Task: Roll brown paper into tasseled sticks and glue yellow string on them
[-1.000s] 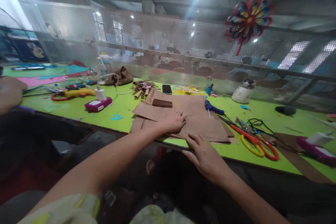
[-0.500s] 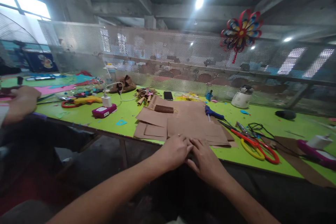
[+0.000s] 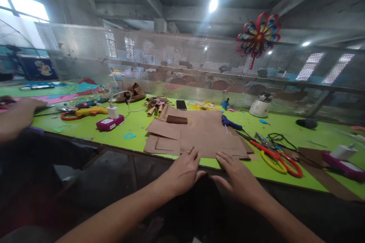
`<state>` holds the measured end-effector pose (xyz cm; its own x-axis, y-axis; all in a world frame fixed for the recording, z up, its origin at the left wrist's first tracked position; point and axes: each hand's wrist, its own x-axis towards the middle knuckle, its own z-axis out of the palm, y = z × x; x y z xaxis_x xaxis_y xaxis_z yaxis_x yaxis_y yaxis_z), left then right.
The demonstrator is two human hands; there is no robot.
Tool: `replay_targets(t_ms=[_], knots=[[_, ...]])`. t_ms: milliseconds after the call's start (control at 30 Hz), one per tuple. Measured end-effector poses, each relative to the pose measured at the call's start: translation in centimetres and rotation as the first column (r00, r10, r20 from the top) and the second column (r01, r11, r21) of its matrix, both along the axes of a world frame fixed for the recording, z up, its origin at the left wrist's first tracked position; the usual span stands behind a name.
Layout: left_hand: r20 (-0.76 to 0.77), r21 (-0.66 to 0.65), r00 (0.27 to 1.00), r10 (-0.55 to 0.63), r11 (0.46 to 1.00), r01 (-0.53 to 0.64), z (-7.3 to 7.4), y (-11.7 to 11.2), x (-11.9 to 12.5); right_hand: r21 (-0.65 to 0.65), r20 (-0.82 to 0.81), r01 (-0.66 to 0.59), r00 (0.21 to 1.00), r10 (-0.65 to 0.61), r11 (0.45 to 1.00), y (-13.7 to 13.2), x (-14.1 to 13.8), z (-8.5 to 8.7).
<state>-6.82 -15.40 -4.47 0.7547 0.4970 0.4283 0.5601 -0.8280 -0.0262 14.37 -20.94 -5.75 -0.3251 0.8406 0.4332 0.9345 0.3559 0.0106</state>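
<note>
Sheets of brown kraft paper [image 3: 211,136] lie in layers at the table's front edge. The fingers of my left hand [image 3: 185,169] are stretched out over the paper's near edge, with the thumb pointing inward. My right hand [image 3: 235,171] rests a short way to the right, fingers extended onto the same edge and thumb apart. Neither hand holds anything. A dark brown folded paper strip [image 3: 176,119] lies on the sheets. At their right side is a blue glue gun [image 3: 232,123]. Scissors with red and yellow handles [image 3: 281,159] lie farther right.
A purple power strip [image 3: 110,122] with a white plug stands left on the green table [image 3: 137,136]. Behind the paper are a phone [image 3: 181,104] and small paper rolls [image 3: 154,108]. A white jar [image 3: 260,105] stands at the back. Another person's arm [image 3: 17,119] reaches in at left.
My hands, touching each other before, have moved apart along the paper's near edge, and their fingers are now stretched out. The other person's hand at left has shifted. The view has turned slightly.
</note>
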Motion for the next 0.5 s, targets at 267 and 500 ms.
replay_targets(t_ms=[267,500], knots=[[-0.016,0.008,0.997,0.072,0.997,-0.072,-0.1,0.4,-3.7,0.021,-0.046,0.029,0.999,-0.028,0.999,0.1,1.1,-0.8],[0.040,0.000,0.995,0.087,0.996,-0.087,-0.4,0.6,-4.2,0.078,-0.058,0.098,0.994,-0.094,0.992,-0.2,1.9,-1.5]])
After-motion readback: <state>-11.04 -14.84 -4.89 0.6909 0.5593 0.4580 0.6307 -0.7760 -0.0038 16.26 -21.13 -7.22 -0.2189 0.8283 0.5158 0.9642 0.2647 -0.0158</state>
